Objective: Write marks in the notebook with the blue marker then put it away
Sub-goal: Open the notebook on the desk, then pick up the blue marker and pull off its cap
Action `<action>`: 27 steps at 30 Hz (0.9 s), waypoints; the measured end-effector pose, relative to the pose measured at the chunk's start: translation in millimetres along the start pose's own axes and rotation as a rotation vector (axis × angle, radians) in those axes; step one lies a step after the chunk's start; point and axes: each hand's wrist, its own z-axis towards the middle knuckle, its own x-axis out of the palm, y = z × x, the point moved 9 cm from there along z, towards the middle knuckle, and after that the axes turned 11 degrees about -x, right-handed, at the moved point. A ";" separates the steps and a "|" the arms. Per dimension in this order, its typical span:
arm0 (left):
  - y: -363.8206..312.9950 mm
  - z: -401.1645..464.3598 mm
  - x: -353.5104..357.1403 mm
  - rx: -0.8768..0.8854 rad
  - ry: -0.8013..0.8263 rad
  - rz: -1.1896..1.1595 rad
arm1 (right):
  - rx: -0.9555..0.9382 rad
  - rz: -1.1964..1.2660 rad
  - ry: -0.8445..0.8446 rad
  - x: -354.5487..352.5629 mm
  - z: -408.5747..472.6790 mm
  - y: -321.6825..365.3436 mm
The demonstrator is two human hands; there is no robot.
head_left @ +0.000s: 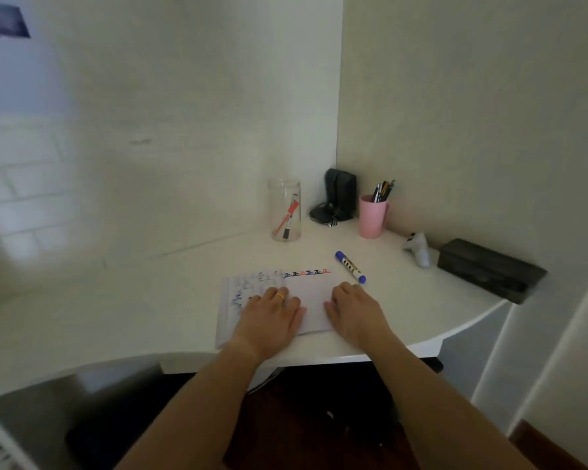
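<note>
Both hands lay flat on the open notebook (314,293), the left hand (269,317) covering much of the left pg's blue scribbles, the right hand (355,312) hiding the pg's lower right corner. Marks along the top edge were too small to read. Pens in the pink cup (372,217) couldn't be counted; frame's left side was blurred.

An open white paper notebook (311,293) lies near the front edge of the white curved tabletop (116,300), a row of blue and red marks along its far edge. The left hand (269,317) and the right hand (355,313) rest flat on its pages, palms down. A capped blue-and-white marker (350,266) lies just beyond the right hand. Toward the back corner stand a clear glass jar (285,210) holding markers and a pink plastic cup (373,216) of pens.
</note>
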 end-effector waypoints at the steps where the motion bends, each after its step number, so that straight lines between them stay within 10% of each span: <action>1: 3.0 -1.5 2.7 -0.035 0.027 -0.030 | 0.004 0.011 0.037 2.8 -2.7 0.8; 9: 17.7 11.3 18.4 -0.054 0.342 -0.161 | 0.030 0.012 0.155 -4.9 24.0 -11.8; 21: 48.8 82.7 47.4 -0.107 0.307 -0.212 | 0.182 -0.193 0.002 22.1 89.7 -61.3; 27: 58.4 124.0 45.6 -0.115 0.193 -0.147 | 0.137 0.200 -0.325 -1.0 128.0 -36.4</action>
